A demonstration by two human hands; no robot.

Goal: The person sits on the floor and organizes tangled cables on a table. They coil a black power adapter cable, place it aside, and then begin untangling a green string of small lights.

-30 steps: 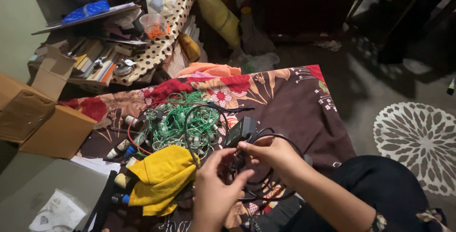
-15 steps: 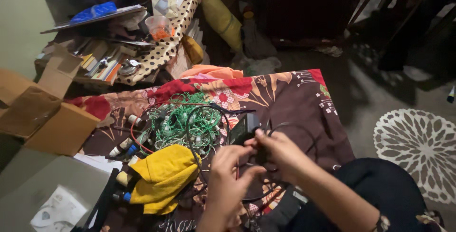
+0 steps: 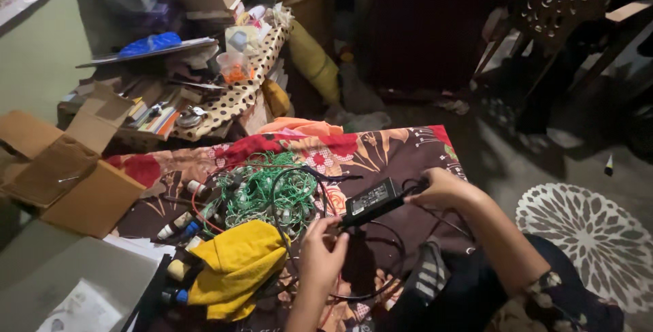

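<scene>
While both hands grip one black adapter | left hand fingers closed | right hand fingers closed

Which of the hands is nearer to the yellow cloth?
Left. The left hand is just right of the yellow cloth; the right hand is farther right, beyond the black adapter.

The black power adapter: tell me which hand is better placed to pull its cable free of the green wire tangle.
Left, probably. The left hand grips the black cable beside the green wire tangle; the right hand holds the black power adapter's far end.
</scene>
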